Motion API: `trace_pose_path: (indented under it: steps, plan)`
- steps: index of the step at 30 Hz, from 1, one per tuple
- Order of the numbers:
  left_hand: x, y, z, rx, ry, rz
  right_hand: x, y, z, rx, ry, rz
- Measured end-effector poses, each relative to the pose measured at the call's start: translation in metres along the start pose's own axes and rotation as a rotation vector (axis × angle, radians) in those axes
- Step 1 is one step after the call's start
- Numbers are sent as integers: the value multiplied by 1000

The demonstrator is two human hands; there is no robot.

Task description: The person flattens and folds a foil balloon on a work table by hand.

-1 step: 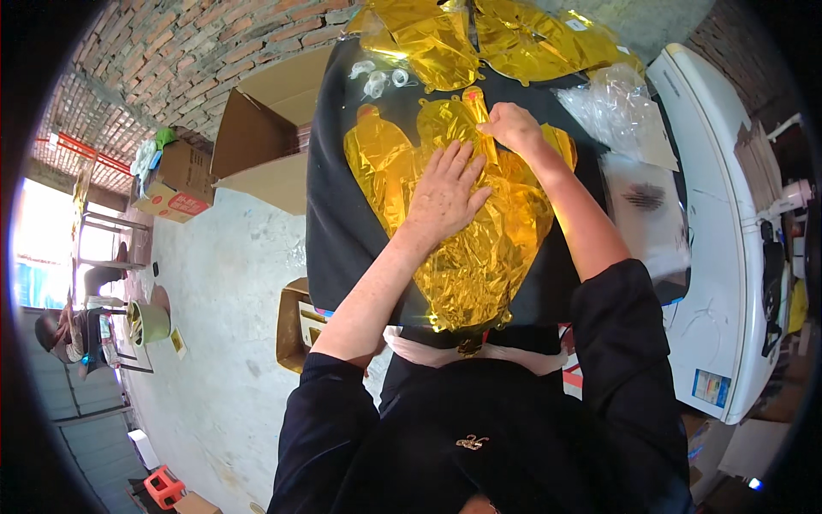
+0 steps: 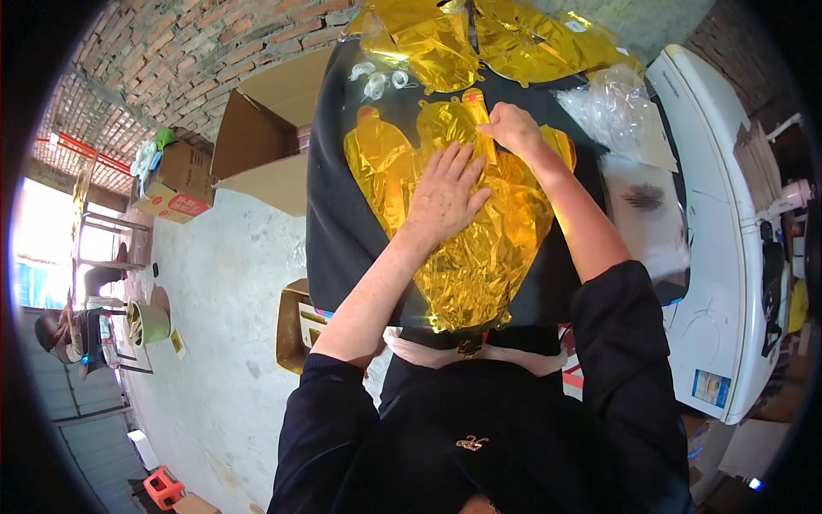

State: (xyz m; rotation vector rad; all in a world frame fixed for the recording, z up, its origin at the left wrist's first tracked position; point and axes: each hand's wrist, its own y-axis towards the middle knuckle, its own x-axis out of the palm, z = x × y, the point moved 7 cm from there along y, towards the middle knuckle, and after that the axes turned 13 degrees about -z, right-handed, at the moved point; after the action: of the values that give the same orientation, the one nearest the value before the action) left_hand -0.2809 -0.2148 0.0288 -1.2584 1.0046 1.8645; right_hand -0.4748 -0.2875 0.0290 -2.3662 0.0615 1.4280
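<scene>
A gold foil balloon point(image 2: 479, 265), flat and crinkled, lies on the black-covered table in front of me. My left hand point(image 2: 445, 193) rests flat on its middle with the fingers spread. At its upper part, my right hand point(image 2: 512, 128) is closed beside a narrow folded strip of the gold foil, gripping the strip's edge; the fingertips are partly hidden. Small tabs stick out along the balloon's upper edge, and its lower end reaches the table's near edge.
More gold foil balloons point(image 2: 548, 43) lie at the table's far edge. White ribbon rolls point(image 2: 400, 79) sit at far left, clear plastic bags point(image 2: 612, 107) at right. A white freezer-like cabinet point(image 2: 706, 240) flanks the table. Cardboard boxes point(image 2: 265, 128) stand left; a person point(image 2: 73, 334) sits farther off.
</scene>
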Motion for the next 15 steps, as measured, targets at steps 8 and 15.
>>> trace_pose_path:
  steps: [8, 15]
  plan:
    - [1, -1, -2, -10, 23, 11, -2, -76, -14, -510, -103, 487]
    - [-2, 2, 2, 15, 21, 70, 28, -138, -21, -705, -334, 563]
